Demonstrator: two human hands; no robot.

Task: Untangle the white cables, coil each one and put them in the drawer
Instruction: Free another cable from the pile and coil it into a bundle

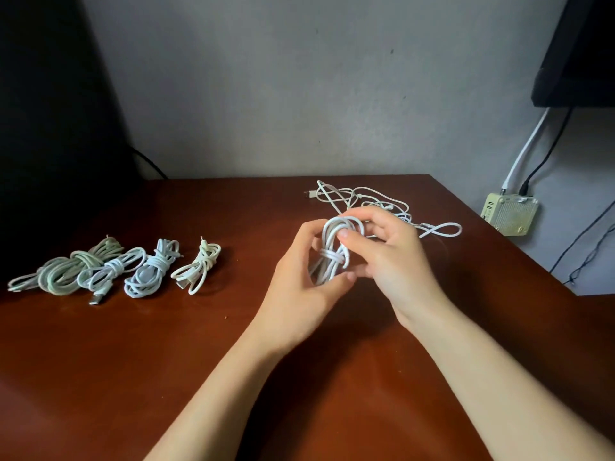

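Left hand (299,281) curled round lower part of white cable bundle (332,254), held just above desk (166,361). Right hand (392,257) pinching bundle's top loops, thumb on front. Turns of cable wound round bundle's middle. Behind hands, loose tangle (376,204) of white cables on desk near back edge. Four coiled cables (151,269) in row on desk, well left.

A glossy reddish-brown wooden counter (133,361) stands against a plain grey wall (299,94). Off its right edge sits a pale yellow square plastic box (509,214). A flat white cord (525,151) and a black cord (549,151) run up from it toward a black slab (579,61). A dark panel (50,128) fills the left.
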